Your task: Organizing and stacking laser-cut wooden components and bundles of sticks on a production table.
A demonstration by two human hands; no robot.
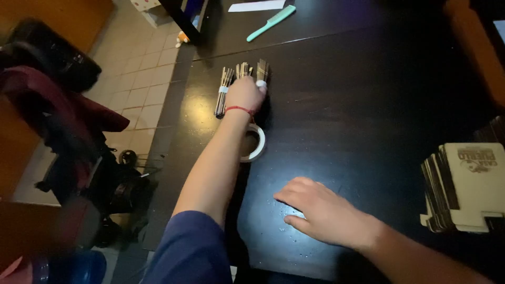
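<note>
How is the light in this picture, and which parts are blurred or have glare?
Head view: the scene is dim; the dark table shows a glare patch beside the bundles under the left hand, and a softer sheen near the right hand. The bag and floor at the left edge are blurred; the card stack at the right is sharper.

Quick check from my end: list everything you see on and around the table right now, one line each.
Bundles of flat card pieces: about three, tan, far table edge, under the left hand.
Tape roll: one, white, beside the left forearm.
Stack of cut card pieces: one, tan, right table edge.
Comb: one, teal, far end of table.
Paper strip: one, white, beside the comb.
Table: one, dark, glossy.
Bag: one, dark red, on the floor at left.
Left hand: on the bundles, red wrist band, blue sleeve.
Right hand: flat on the table, empty.
</note>
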